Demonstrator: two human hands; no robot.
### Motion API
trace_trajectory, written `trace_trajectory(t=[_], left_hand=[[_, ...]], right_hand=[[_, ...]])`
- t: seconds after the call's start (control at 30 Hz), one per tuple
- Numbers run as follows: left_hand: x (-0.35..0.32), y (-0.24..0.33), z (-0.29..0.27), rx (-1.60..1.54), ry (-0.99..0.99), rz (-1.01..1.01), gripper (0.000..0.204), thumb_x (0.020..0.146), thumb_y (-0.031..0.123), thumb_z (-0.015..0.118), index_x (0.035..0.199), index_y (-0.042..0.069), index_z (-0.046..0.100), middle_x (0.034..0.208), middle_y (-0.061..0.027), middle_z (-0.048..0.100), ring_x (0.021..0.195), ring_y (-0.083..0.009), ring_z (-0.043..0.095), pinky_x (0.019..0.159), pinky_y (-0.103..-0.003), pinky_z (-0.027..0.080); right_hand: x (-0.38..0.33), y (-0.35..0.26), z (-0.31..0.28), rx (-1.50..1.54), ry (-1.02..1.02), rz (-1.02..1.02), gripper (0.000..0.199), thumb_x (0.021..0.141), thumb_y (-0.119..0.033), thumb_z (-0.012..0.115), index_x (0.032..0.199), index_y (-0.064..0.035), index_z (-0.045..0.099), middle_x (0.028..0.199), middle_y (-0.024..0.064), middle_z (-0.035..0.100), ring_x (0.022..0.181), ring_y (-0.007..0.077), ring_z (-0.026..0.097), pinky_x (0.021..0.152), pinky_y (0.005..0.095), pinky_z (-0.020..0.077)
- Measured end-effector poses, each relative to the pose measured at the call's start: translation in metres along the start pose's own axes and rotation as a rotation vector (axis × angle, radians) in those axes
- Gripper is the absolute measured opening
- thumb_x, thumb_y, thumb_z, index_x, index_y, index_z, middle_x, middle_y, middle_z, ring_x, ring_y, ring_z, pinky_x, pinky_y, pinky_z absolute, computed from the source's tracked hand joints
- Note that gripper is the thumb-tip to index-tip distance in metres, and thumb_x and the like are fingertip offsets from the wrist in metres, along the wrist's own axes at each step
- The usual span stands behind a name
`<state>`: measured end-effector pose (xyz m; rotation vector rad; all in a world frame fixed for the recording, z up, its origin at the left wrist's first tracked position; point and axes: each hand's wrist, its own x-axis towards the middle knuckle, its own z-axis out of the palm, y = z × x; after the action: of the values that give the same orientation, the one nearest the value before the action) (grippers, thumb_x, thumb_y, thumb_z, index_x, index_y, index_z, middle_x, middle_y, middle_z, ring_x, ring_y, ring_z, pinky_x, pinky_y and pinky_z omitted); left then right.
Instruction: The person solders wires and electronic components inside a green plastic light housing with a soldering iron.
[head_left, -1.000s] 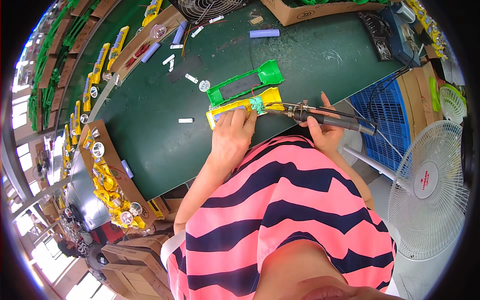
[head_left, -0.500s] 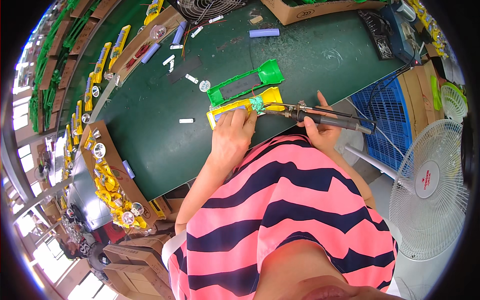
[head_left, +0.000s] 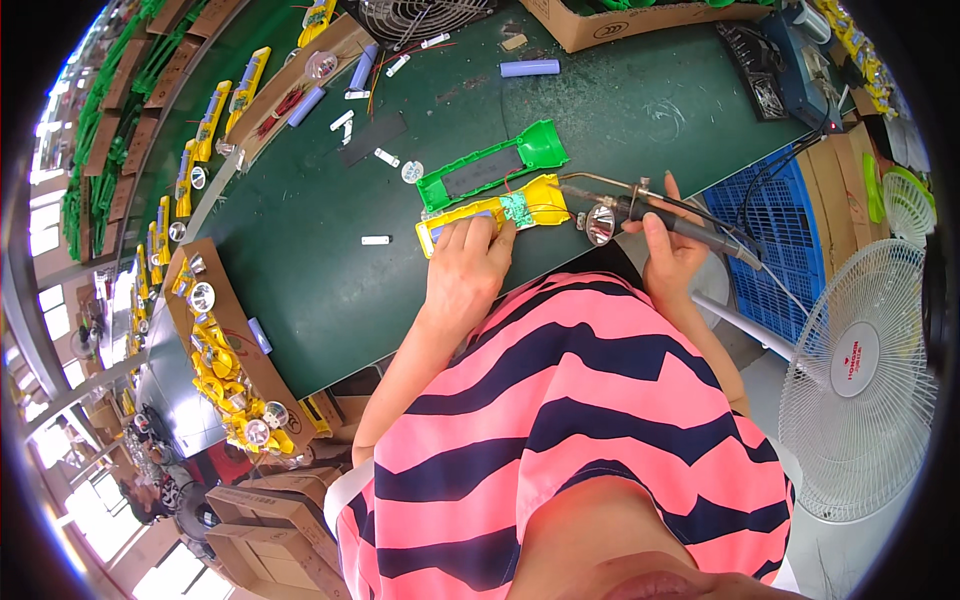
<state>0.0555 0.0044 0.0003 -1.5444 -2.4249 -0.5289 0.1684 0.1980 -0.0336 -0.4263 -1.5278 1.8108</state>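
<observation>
My left hand (head_left: pixel 464 270) presses its bent fingers onto a yellow plastic lamp housing (head_left: pixel 546 196), holding it on the table. Inside that shell, a green circuit board (head_left: pixel 516 208) with thin wires shows just right of my fingertips, and a purple battery cell lies partly hidden under them. My right hand (head_left: pixel 672 252) grips a soldering iron (head_left: pixel 700 236) with a thin metal tube along it; its tip points at the housing's right end. A round silver reflector (head_left: pixel 600 225) sits between iron and housing. Just beyond lies a green housing half (head_left: pixel 545 146).
A cardboard box of yellow lamp parts (head_left: pixel 262 352) stands at left. Loose purple cells (head_left: pixel 530 68) and small white pieces (head_left: pixel 376 240) are scattered over the green table (head_left: pixel 640 120). A black fan grille (head_left: pixel 420 18) stands at the back, a white fan (head_left: pixel 850 370) at right.
My right hand has drawn the soldering iron back to the right, away from the circuit board, and tilted it. The reflector now shows. My left hand stays on the housing.
</observation>
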Motion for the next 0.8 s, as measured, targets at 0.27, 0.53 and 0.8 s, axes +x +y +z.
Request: trace_trajectory(t=[0.27,0.53,0.8], left_hand=[[0.007,-0.060,0.005,0.034,0.165,-0.427,0.030,0.066,0.005,0.058,0.095,0.008,0.064,0.087,-0.0113,0.053,0.081,-0.0260,0.052,0.071,-0.037,0.043],[-0.019,-0.059,-0.002,-0.073,0.346,-0.536,0.031,0.063,0.004,0.064,0.094,0.007,0.061,0.096,-0.0143,0.053,0.088,-0.0286,0.053,0.071,-0.037,0.045],[-0.035,-0.044,0.012,-0.431,0.177,-0.461,0.050,0.060,0.009,0.076,0.088,0.005,0.035,0.108,-0.0187,0.051,0.093,-0.0327,0.052,0.078,-0.037,0.042]], right_hand=[[0.014,0.012,-0.034,-0.319,0.039,-0.311,0.022,0.079,-0.003,0.056,0.099,0.0052,0.052,0.072,0.0099,0.063,0.070,0.0149,0.062,0.104,0.0399,0.0168],[0.026,0.013,-0.046,-0.292,0.235,-0.244,0.019,0.082,-0.005,0.055,0.099,0.0016,0.049,0.069,0.0077,0.061,0.068,0.0132,0.060,0.104,0.0380,0.0186],[0.060,0.014,-0.046,-0.349,0.258,-0.299,0.020,0.084,-0.004,0.053,0.102,0.0033,0.047,0.076,0.0107,0.061,0.070,0.0145,0.059,0.070,0.0233,0.0428]])
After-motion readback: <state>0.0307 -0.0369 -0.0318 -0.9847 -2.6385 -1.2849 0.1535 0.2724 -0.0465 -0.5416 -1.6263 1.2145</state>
